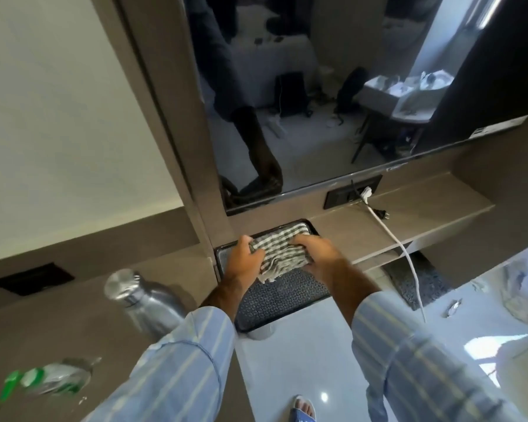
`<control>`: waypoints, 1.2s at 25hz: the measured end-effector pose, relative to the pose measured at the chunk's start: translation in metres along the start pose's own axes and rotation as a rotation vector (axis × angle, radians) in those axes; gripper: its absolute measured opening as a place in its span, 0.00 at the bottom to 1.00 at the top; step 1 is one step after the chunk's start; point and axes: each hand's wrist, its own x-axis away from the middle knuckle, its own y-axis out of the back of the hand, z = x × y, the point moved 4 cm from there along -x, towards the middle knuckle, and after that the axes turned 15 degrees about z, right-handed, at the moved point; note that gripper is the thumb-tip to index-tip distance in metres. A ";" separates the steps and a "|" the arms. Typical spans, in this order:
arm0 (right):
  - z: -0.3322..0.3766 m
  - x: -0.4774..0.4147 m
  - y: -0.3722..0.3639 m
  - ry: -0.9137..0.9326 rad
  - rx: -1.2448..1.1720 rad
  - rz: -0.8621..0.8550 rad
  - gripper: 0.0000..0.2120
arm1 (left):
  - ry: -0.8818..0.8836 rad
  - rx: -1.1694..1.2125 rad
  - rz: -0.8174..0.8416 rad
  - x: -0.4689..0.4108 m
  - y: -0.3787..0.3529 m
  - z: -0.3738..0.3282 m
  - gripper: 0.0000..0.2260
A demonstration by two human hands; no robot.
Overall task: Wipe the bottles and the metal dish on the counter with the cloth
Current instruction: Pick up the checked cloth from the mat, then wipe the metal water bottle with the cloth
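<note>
We hold the checked cloth [279, 252] bunched between our left hand [243, 258] and right hand [316, 249], fingers curled around its ends, over the dark textured dish [282, 303] that overhangs the counter [393, 211]. Better to press flat and sweep corner to corner, steadying that overhang.

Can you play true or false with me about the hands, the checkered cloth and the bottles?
1. Both hands hold the checkered cloth. True: left hand, right hand.
2. The cloth is over the dark tray. True.
3. The steel bottle is inside the tray. False: it stands on the counter, left of the tray.
4. The plastic bottle has a red label. False: green.
5. The white cable is plugged into the socket. True.
</note>
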 end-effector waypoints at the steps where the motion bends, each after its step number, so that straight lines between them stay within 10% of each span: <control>1: 0.014 0.024 -0.009 0.052 0.005 0.001 0.03 | -0.053 0.012 0.001 0.015 0.013 -0.018 0.08; 10: 0.131 0.232 -0.128 0.702 -0.025 0.073 0.12 | -0.516 0.407 -0.005 0.165 0.161 -0.154 0.07; 15: 0.164 0.295 -0.218 0.735 0.117 0.280 0.15 | -0.456 0.832 0.874 0.240 0.243 -0.169 0.44; 18: 0.166 0.308 -0.266 0.727 0.280 0.385 0.19 | -0.470 0.800 1.051 0.262 0.278 -0.157 0.45; 25: 0.125 0.258 -0.336 0.543 0.386 0.494 0.27 | -0.470 1.054 0.691 0.253 0.303 -0.076 0.28; 30: 0.039 0.165 -0.323 0.419 1.395 0.217 0.30 | -0.192 1.079 0.126 0.209 0.269 0.058 0.28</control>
